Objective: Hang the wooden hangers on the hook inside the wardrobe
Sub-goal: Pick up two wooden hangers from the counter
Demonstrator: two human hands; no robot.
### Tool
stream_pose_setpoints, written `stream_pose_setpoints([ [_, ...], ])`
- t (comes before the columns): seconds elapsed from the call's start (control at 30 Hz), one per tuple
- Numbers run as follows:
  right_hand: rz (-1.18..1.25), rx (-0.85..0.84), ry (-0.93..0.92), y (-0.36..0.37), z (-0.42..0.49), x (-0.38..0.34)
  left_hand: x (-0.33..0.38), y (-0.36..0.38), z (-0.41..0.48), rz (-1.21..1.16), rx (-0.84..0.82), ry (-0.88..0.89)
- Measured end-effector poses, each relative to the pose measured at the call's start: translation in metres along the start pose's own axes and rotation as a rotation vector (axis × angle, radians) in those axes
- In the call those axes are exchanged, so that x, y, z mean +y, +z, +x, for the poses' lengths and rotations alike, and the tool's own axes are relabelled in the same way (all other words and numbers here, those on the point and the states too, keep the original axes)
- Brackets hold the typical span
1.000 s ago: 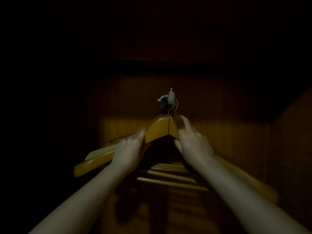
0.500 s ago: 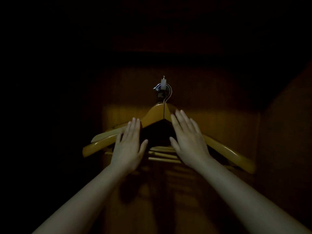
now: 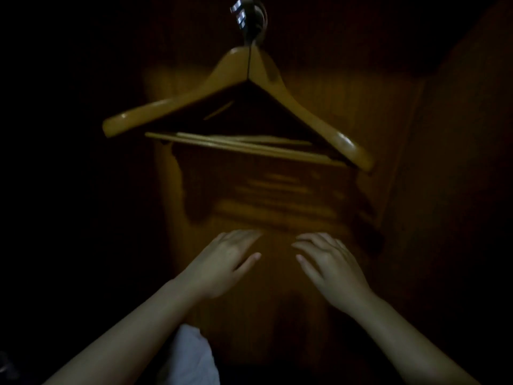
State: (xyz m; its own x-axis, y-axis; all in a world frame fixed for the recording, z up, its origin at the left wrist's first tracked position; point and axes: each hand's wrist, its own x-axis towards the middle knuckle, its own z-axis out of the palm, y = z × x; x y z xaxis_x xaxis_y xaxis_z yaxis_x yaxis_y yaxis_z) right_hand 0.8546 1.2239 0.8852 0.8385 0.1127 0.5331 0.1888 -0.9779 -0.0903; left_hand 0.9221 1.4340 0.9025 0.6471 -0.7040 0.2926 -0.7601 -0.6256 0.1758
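Several wooden hangers [image 3: 283, 84] hang bunched together from a small metal hook [image 3: 244, 15] at the top of the dark wardrobe's back wall. Their crossbars [image 3: 249, 144] fan out slightly below the shoulders. My left hand [image 3: 222, 262] and my right hand [image 3: 330, 265] float well below the hangers, palms down, fingers spread, holding nothing and touching nothing.
The wooden back panel [image 3: 277, 212] of the wardrobe is dimly lit, with hanger shadows on it. A side wall [image 3: 458, 162] rises at the right. Something white [image 3: 191, 359] shows at the bottom between my forearms. The left side is black.
Both hands let go of the hangers and dropped down away from them. The hangers stay on the hook. The view tilted down, so the hook sits at the top edge.
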Motion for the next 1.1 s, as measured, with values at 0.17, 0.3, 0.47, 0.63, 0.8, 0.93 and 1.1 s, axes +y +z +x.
stream_pose_setpoints([
  [0.17,0.069,-0.301,0.214,0.027,-0.057,0.006,-0.009,0.065,-0.021,-0.089,-0.236,-0.022],
  [0.3,0.124,-0.493,0.395,0.054,-0.099,0.004,-0.017,0.12,-0.045,-0.207,-0.454,-0.038],
  [0.47,0.211,-0.677,0.647,0.09,-0.162,-0.014,-0.029,0.181,-0.088,-0.339,-0.651,-0.057],
  [0.63,0.217,-0.795,0.946,0.121,-0.232,-0.051,-0.039,0.228,-0.133,-0.4,-0.796,-0.094],
  [0.8,0.287,-0.854,1.202,0.132,-0.315,-0.112,-0.06,0.256,-0.19,-0.407,-0.994,-0.047],
  [0.93,0.361,-0.863,1.447,0.137,-0.387,-0.166,-0.077,0.277,-0.238,-0.391,-1.126,0.016],
  [1.1,0.406,-0.863,1.707,0.141,-0.453,-0.242,-0.091,0.3,-0.29,-0.332,-1.306,0.024],
])
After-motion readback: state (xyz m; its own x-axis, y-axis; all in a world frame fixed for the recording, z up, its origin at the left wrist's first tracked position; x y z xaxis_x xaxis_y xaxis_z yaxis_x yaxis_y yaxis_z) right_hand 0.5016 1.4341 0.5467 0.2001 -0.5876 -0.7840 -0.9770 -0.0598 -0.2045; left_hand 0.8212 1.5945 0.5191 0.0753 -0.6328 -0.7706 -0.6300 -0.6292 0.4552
